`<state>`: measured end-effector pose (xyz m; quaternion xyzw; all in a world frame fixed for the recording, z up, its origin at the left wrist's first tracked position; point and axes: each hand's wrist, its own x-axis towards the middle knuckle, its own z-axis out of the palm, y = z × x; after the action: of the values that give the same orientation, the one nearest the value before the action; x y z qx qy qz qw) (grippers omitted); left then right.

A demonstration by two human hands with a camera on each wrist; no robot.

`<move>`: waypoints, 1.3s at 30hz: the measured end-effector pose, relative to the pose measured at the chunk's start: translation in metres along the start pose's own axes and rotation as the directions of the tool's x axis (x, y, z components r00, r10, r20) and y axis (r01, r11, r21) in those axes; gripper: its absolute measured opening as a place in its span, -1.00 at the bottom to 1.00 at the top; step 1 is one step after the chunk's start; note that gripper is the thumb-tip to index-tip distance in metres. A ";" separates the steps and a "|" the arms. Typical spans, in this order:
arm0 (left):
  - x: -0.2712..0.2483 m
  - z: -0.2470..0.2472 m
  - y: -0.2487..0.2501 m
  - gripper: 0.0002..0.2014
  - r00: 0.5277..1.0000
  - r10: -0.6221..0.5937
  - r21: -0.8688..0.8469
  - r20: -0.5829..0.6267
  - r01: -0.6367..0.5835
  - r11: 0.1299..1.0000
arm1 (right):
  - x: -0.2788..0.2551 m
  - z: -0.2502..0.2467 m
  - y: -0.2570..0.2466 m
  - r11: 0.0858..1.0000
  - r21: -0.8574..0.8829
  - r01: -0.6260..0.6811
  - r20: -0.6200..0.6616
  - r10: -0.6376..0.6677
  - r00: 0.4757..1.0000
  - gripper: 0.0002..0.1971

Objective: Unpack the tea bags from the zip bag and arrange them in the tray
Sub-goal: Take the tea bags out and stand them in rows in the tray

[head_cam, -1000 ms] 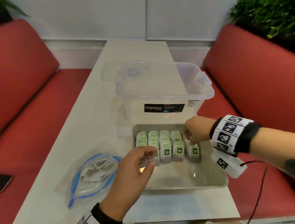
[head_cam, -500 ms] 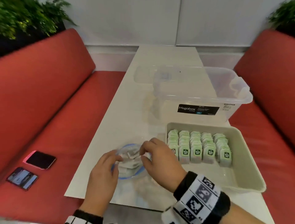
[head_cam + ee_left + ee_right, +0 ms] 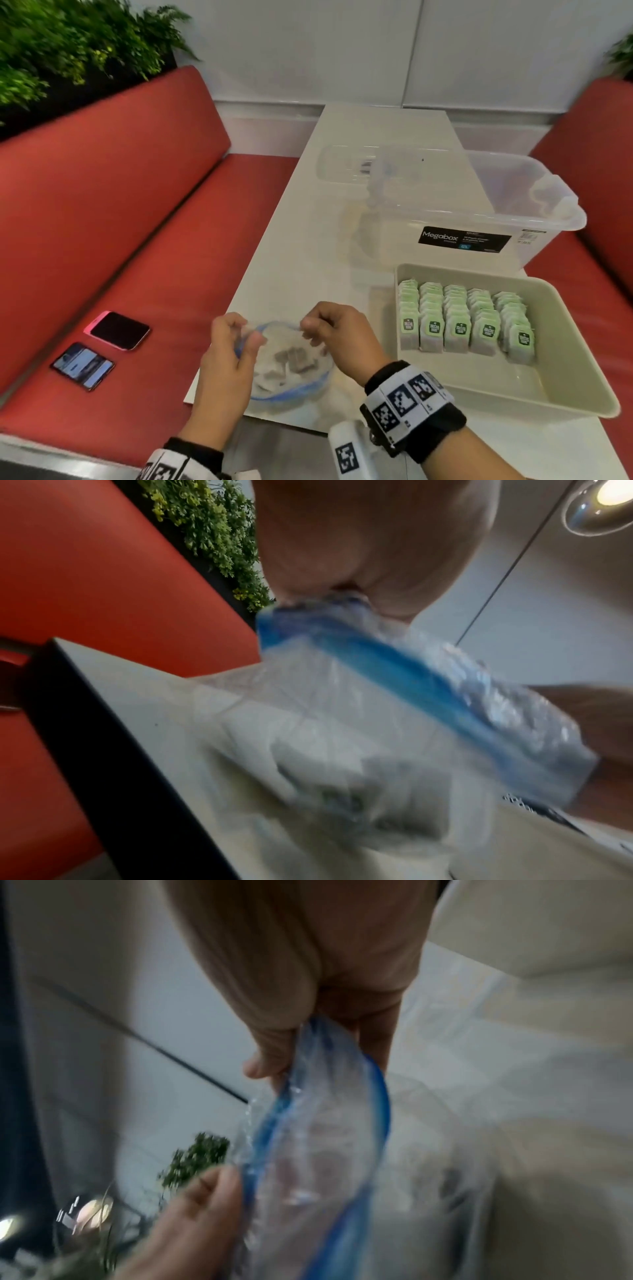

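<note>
A clear zip bag (image 3: 291, 366) with a blue zip rim sits near the table's front left corner, its mouth held wide. My left hand (image 3: 236, 339) pinches the left rim and my right hand (image 3: 317, 327) pinches the right rim. Several loose tea bags (image 3: 294, 358) lie inside the bag. The blue rim (image 3: 394, 664) leaves my left fingers in the left wrist view, and the rim (image 3: 342, 1096) runs from my right fingers in the right wrist view. To the right stands the pale tray (image 3: 561, 377) with several rows of green-tagged tea bags (image 3: 462, 318) upright at its far end.
A clear Megabox storage tub (image 3: 479, 219) stands behind the tray, with a clear lid (image 3: 342, 164) behind it on the white table (image 3: 308, 240). Two phones (image 3: 102, 346) lie on the red bench seat at left. Red benches flank the table on both sides.
Both hands left the tray and went to the zip bag. They took its rim on either side and pulled the mouth open. My view swung left.
</note>
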<state>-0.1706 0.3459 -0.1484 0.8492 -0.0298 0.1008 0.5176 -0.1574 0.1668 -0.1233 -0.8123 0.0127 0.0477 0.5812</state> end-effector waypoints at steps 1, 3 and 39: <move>0.001 -0.001 -0.004 -0.81 0.999 -0.033 -0.008 0.038 0.033 0.999 | 0.002 0.001 0.001 1.000 -0.008 -0.019 -0.014 0.019 1.000 -0.72; 0.003 -0.004 -0.009 -0.87 0.974 -0.130 -0.018 0.184 0.136 0.991 | 0.007 0.002 0.003 0.999 -0.017 -0.044 -0.017 0.044 0.999 -0.68; 0.009 -0.012 -0.005 -0.39 0.876 -0.405 -0.539 0.261 0.480 0.692 | 0.002 0.004 -0.003 0.847 0.492 -0.201 -0.170 0.320 0.932 -0.68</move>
<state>-0.1625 0.3592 -0.1455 0.6326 0.1145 -0.0931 0.7603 -0.1553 0.1711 -0.1220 -0.6387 0.2064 0.0213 0.7409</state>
